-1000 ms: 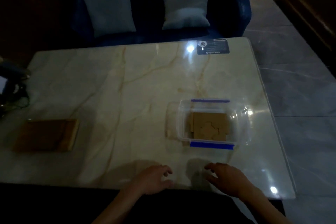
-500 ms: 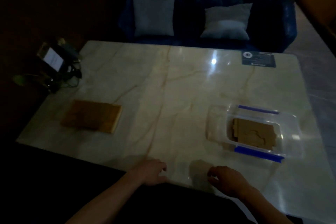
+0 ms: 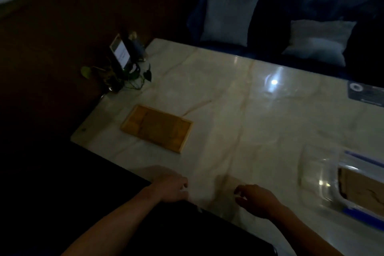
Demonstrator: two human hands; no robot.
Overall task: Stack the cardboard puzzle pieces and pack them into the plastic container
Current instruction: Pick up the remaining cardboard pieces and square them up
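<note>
plastic container (image 3: pixel 324 174): cut off right | cardboard puzzle pieces (image 3: pixel 361 189): partly out of frame

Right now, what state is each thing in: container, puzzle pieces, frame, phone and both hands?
plastic container: open, no lid on it, cut off at the right edge of view
cardboard puzzle pieces: lying flat inside the container
wooden frame: flat on the table, untouched
phone: propped up, screen lit
left hand: holds nothing, fingers loosely curled, at the table's near edge
right hand: holds nothing, fingers loosely curled

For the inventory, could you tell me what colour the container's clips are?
Blue, on the clear plastic container; its clips show best in the head view.
</note>
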